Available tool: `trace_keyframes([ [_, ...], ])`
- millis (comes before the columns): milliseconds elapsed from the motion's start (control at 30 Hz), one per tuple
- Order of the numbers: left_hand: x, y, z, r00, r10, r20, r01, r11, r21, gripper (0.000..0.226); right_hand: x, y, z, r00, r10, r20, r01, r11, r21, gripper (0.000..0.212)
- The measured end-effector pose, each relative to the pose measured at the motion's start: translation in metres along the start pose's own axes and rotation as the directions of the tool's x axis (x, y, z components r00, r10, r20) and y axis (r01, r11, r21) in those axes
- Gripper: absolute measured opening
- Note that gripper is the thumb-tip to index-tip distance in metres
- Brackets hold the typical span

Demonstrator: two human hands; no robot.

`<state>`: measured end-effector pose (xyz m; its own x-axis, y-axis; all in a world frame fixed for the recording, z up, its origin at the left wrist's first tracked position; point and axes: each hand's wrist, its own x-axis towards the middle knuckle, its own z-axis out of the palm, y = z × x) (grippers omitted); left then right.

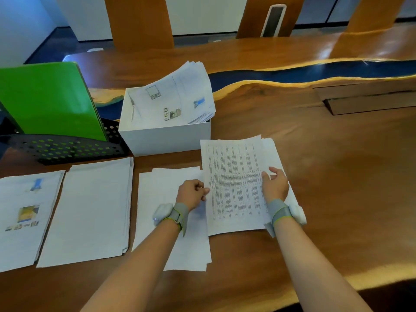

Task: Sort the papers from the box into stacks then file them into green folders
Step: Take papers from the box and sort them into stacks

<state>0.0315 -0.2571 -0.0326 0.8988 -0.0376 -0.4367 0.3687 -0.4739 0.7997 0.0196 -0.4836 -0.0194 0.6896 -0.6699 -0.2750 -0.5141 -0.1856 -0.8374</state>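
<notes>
A white box (166,137) at the table's middle holds a leaning pile of printed papers (177,97). In front of it I hold a sheet with columns of text (234,183) over a small pile. My left hand (192,194) pinches its left edge. My right hand (275,185) grips its right side, thumb on top. Three stacks lie to the left: a blank stack (171,219) under my left wrist, another blank stack (90,210), and a stack with pictures (24,217). Green folders (49,100) stand in a black mesh rack (65,149) at the back left.
The long wooden table (337,176) has a blue resin strip (315,70) along the back and a raised wooden hatch (369,100) at the right. Wooden chair backs (139,21) stand behind the table.
</notes>
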Motion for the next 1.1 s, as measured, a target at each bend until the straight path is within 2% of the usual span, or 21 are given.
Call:
trace_keyframes([
  [133, 0.02, 0.026, 0.026, 1.0, -0.008, 0.027, 0.009, 1.0, -0.008, 0.023, 0.015, 0.001, -0.016, 0.998, -0.045, 0.041, 0.047, 0.998, -0.044, 0.052],
  [200, 0.029, 0.036, 0.038, 0.999, -0.041, 0.03, 0.041, 0.999, 0.004, 0.016, 0.021, 0.004, -0.022, 0.996, -0.071, 0.059, 0.077, 0.991, -0.112, 0.056],
  [300, 0.037, 0.044, 0.053, 0.995, -0.101, 0.025, 0.101, 0.995, -0.006, 0.005, 0.024, 0.011, -0.025, 0.991, -0.065, 0.116, 0.083, 0.985, -0.153, 0.058],
  [500, 0.038, 0.053, 0.059, 0.981, -0.191, -0.04, 0.186, 0.977, -0.106, 0.013, 0.019, 0.025, -0.018, 0.976, -0.049, 0.214, 0.084, 0.984, -0.156, 0.052],
  [567, 0.035, 0.049, 0.056, 0.983, -0.17, -0.065, 0.168, 0.985, -0.041, 0.016, 0.016, 0.026, -0.014, 0.973, -0.053, 0.224, 0.091, 0.982, -0.165, 0.051],
  [700, 0.02, 0.018, 0.028, 0.981, -0.025, -0.192, 0.072, 0.968, 0.24, 0.026, 0.005, 0.023, 0.002, 0.965, -0.09, 0.247, 0.124, 0.984, -0.129, 0.042],
  [767, 0.012, -0.004, 0.007, 0.963, 0.004, -0.269, 0.078, 0.952, 0.294, 0.033, -0.004, 0.018, 0.013, 0.961, -0.126, 0.247, 0.156, 0.982, -0.104, 0.034],
  [933, -0.008, -0.054, -0.04, 0.902, -0.063, -0.427, 0.248, 0.886, 0.393, 0.05, -0.031, 0.002, 0.044, 0.923, -0.177, 0.342, 0.21, 0.976, -0.063, 0.021],
  [1000, -0.015, -0.069, -0.052, 0.89, -0.137, -0.434, 0.317, 0.871, 0.374, 0.063, -0.046, -0.002, 0.058, 0.891, -0.173, 0.42, 0.21, 0.977, -0.044, 0.02],
  [1100, -0.024, -0.082, -0.061, 0.874, -0.204, -0.442, 0.388, 0.84, 0.38, 0.086, -0.072, -0.002, 0.079, 0.834, -0.143, 0.533, 0.236, 0.965, -0.11, 0.028],
])
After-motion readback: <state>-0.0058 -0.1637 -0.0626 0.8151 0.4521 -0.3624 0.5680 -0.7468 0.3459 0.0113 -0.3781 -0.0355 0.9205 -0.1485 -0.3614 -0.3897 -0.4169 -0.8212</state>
